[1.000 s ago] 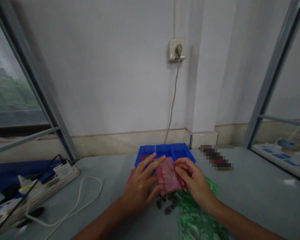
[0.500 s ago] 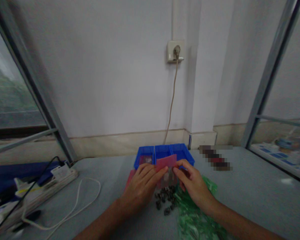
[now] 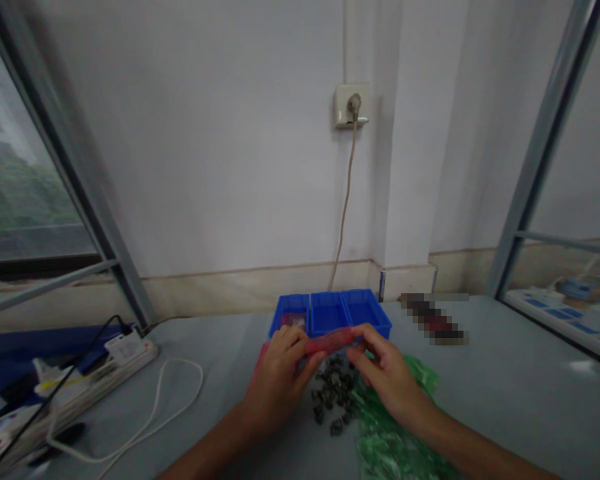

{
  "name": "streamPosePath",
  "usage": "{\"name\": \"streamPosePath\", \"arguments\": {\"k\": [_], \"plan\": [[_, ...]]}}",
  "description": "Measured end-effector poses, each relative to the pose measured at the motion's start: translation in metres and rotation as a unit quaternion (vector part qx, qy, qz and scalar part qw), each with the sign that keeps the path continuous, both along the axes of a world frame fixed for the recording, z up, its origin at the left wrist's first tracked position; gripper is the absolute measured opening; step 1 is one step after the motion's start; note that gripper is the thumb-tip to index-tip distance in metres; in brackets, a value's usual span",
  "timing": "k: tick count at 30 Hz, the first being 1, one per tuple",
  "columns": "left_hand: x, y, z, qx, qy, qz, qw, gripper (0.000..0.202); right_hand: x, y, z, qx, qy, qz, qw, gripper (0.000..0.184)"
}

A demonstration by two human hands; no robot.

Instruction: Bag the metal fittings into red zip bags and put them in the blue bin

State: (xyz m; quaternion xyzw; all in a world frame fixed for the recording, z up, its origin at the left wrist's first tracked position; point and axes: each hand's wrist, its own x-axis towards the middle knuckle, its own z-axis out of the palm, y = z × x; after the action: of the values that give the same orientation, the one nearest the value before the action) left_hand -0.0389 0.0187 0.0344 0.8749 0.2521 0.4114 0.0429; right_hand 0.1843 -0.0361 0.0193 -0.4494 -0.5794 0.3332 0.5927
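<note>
Head view: grey tabletop (image 3: 505,400) below white wall (image 3: 205,167); left hand (image 3: 277,380) and right hand (image 3: 387,373), grip narrow on pink bag (image 3: 330,342).

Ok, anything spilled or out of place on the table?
Small dark parts lie loose in a heap on the grey table, outside the blue bins, by the pink bag held by the left hand and right hand.

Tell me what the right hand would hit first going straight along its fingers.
The right hand pinches the pink bag; beyond it, probably the blue bins' front wall, though depth is unclear.
</note>
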Motion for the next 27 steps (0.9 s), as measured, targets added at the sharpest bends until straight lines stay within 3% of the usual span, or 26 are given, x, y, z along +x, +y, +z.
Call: {"name": "streamPosePath", "arguments": {"k": [7,11,20,27], "plan": [[0.001,-0.011,0.006,-0.028,0.011,-0.026,0.999,0.018,-0.003,0.001,-0.002,-0.006,0.024,0.024,0.999,0.039],[-0.002,-0.012,0.005,-0.002,0.012,-0.035,0.999,0.021,-0.004,0.005,-0.005,-0.022,0.077,0.029,0.996,0.047],[-0.006,-0.012,0.004,0.092,0.094,-0.056,0.99,0.031,-0.002,0.005,-0.001,-0.04,0.113,0.007,0.993,0.047],[-0.004,-0.007,0.001,0.073,0.052,-0.071,0.993,0.044,-0.003,0.004,0.0,-0.049,0.121,0.018,0.991,0.043]]}}
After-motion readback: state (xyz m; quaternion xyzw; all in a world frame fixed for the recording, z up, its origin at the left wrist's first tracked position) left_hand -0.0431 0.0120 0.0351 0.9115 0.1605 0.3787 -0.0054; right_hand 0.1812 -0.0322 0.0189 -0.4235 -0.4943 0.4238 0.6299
